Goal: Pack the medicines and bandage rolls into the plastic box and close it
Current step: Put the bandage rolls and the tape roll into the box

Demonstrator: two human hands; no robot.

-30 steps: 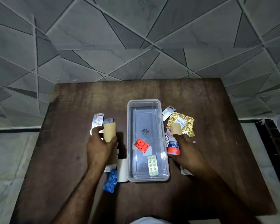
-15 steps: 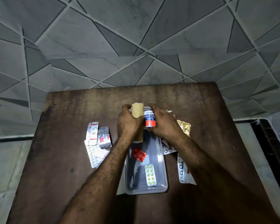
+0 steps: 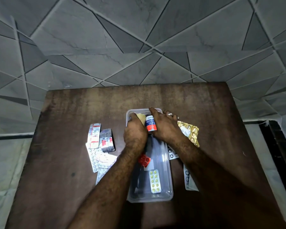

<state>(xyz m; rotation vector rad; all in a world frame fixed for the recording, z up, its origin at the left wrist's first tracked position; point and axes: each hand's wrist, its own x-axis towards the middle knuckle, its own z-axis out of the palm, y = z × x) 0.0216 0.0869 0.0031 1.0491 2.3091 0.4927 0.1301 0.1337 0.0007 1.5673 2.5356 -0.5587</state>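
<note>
— Where does the head view look from?
— From above the near edge of the wooden table (image 3: 69,187), facing forward and steeply down.
— How near?
— Close: both forearms reach in from the bottom; the tiled wall (image 3: 139,38) fills the far, upper half.

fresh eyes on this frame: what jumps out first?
Both hands meet at the far end of the clear plastic box in the middle of the dark wooden table: the right hand holds a roll labelled adhesive tape, and the left hand holds a tan bandage roll beside it. Inside the box, a red blister pack and a yellow-pill strip stand out; a gold foil strip glints to its right.
</note>
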